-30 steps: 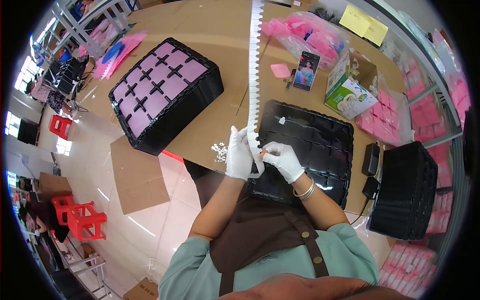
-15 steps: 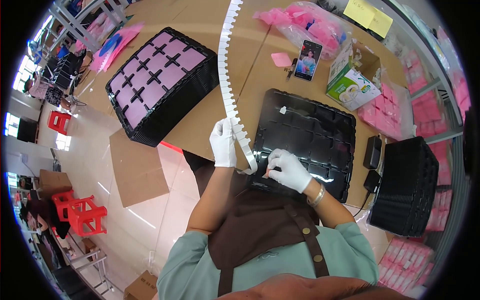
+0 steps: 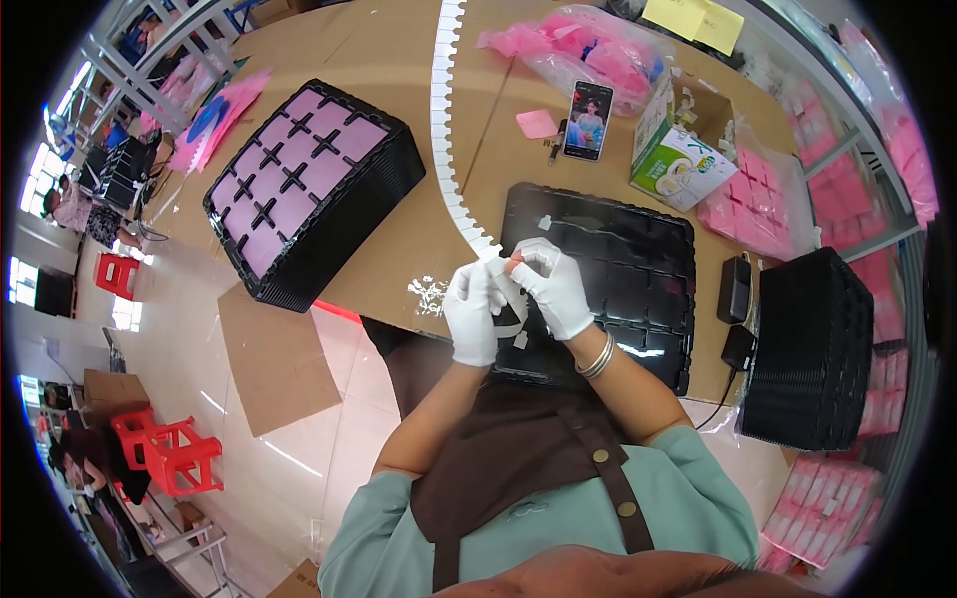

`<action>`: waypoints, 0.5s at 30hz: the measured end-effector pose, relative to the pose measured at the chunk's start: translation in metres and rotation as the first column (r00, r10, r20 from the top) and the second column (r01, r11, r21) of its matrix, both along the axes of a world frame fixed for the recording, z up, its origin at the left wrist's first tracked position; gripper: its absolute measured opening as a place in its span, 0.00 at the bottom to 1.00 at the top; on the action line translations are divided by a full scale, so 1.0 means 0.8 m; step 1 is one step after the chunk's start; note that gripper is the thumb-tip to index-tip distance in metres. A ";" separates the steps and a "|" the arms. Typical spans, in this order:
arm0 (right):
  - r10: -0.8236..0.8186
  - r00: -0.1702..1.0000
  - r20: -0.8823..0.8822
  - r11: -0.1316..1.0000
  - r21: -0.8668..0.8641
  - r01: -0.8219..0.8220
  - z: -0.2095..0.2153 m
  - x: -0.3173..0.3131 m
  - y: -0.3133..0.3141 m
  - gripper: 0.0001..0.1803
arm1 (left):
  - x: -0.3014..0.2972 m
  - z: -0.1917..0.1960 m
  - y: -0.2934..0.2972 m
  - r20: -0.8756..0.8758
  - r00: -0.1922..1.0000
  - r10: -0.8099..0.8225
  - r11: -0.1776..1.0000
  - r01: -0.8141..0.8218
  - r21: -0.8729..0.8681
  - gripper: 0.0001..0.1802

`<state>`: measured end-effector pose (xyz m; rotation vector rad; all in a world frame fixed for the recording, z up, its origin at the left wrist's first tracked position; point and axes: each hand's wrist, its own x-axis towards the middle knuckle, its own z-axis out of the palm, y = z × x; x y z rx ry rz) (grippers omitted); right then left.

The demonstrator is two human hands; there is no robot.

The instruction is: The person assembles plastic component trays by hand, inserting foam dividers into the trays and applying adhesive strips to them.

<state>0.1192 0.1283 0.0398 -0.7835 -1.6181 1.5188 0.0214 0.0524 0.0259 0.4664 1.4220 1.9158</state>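
A long white strip with small tabs along one edge (image 3: 446, 120) runs from the far edge of the table down to my hands. My gloved left hand (image 3: 472, 311) is closed around its near end, and a loose tail curls below the fingers. Beside it, my gloved right hand (image 3: 554, 291) pinches at the strip, with a bare fingertip showing. Both hands are over the left edge of a black moulded plastic tray (image 3: 618, 259). On that tray lie a small white tab near the far edge (image 3: 545, 221) and another white tab near the front (image 3: 520, 341).
Left stands a stack of black trays with pink-purple inserts (image 3: 334, 189). Behind the tray are a phone (image 3: 587, 122), a pink paper note (image 3: 536, 124) and a green-white carton (image 3: 681, 164). More black trays (image 3: 809, 349) stand right, past a black adapter (image 3: 735, 289). White specks (image 3: 429, 296) mark the table.
My right hand has lifted from the tray's near left part to the strip beside my left hand. A white tab now shows there on the tray. My left hand has shifted right and nearer.
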 end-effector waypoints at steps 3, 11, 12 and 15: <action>-0.005 0.999 0.041 1.000 -0.014 0.005 0.001 0.014 -0.001 0.04 | -0.007 0.004 0.014 0.366 0.891 -0.268 0.963 0.242 0.115 0.14; -0.338 0.931 0.137 0.816 0.535 0.217 0.013 0.111 0.058 0.07 | -0.012 0.007 0.021 0.347 0.916 -0.199 0.978 0.206 0.017 0.11; -0.390 0.883 0.262 0.792 0.585 0.176 -0.002 0.147 0.094 0.09 | -0.016 0.003 0.019 0.404 0.893 -0.198 0.977 0.212 0.012 0.12; -0.573 0.561 0.597 0.814 0.494 0.307 -0.038 0.236 0.171 0.14 | -0.017 0.001 0.014 0.458 0.862 -0.217 0.970 0.245 -0.001 0.14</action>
